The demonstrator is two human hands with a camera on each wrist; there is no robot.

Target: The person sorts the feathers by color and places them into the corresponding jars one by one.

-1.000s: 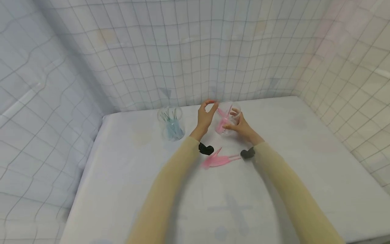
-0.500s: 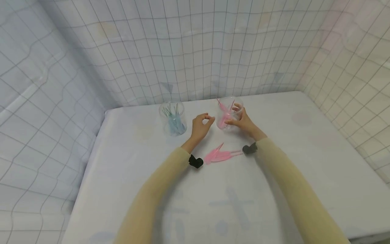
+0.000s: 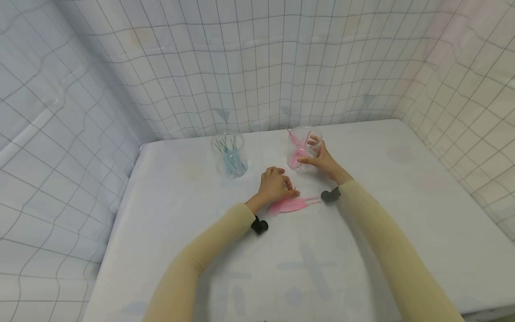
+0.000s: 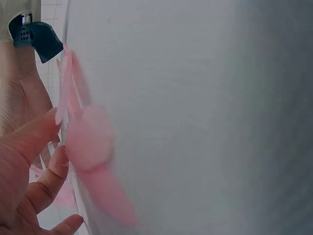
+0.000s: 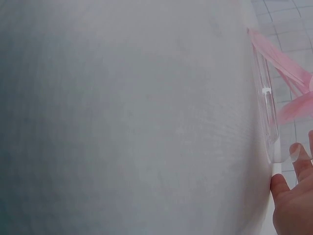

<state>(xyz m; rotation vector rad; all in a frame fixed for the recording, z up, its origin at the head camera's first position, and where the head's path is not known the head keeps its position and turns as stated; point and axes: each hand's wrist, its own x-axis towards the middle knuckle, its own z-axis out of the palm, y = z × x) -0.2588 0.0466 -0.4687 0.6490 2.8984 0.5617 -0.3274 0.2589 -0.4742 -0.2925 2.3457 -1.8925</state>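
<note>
My left hand (image 3: 275,185) reaches over a small pile of pink feather-like pieces (image 3: 293,205) with thin stems, lying on the white table. In the left wrist view its thumb and index finger stand apart, right beside the pink pieces (image 4: 90,139), with a gap between the fingertips. Farther back, my right hand (image 3: 322,161) grips the side of a clear plastic cup (image 3: 295,129) that stands on the table. Several similar pink pieces (image 3: 297,157) are inside it, stems upward. The right wrist view shows fingertips (image 5: 279,183) at the cup's clear wall (image 5: 266,105).
A second clear cup (image 3: 219,170) stands to the left, with several pale blue pieces (image 3: 234,163) in it, their greenish stems pointing up. Grid-patterned white cloth (image 3: 257,67) hangs behind the table (image 3: 362,250) and along its sides.
My left hand has left the cup of pink pieces and come down and toward me, over the pink pieces on the table. The right hand keeps its grip on the cup.
</note>
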